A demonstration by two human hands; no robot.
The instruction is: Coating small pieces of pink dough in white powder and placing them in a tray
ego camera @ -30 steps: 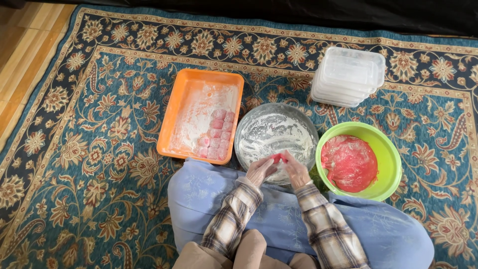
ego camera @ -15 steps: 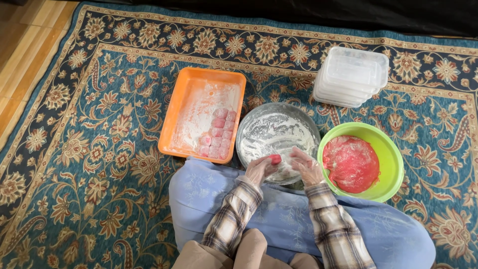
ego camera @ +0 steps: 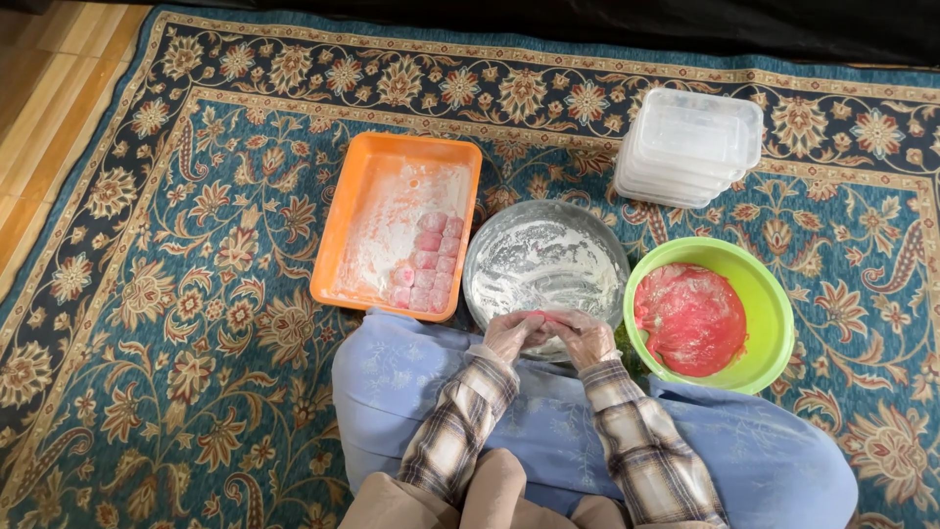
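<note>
My left hand (ego camera: pixel 512 334) and my right hand (ego camera: pixel 582 338) are pressed together over the near rim of a round metal bowl (ego camera: pixel 490 257) dusted with white flour. Between the fingertips shows a small pink piece of dough (ego camera: pixel 544 315), held by both hands. Both hands are floury. To the right stands a green bowl (ego camera: pixel 774 306) holding a mass of pink dough (ego camera: pixel 690 319). To the left lies an orange tray (ego camera: pixel 345 227), floured, with several small pink dough pieces (ego camera: pixel 427 263) lined up at its near right corner.
A stack of clear plastic containers (ego camera: pixel 690 147) sits at the back right. Everything rests on a blue patterned carpet (ego camera: pixel 196 294). Wooden floor (ego camera: pixel 39 118) shows at the far left. My lap is covered by light blue cloth (ego camera: pixel 411 392).
My hands have closed together around the pink dough piece, which showed more openly between them a second ago. The bowls and the tray have not moved.
</note>
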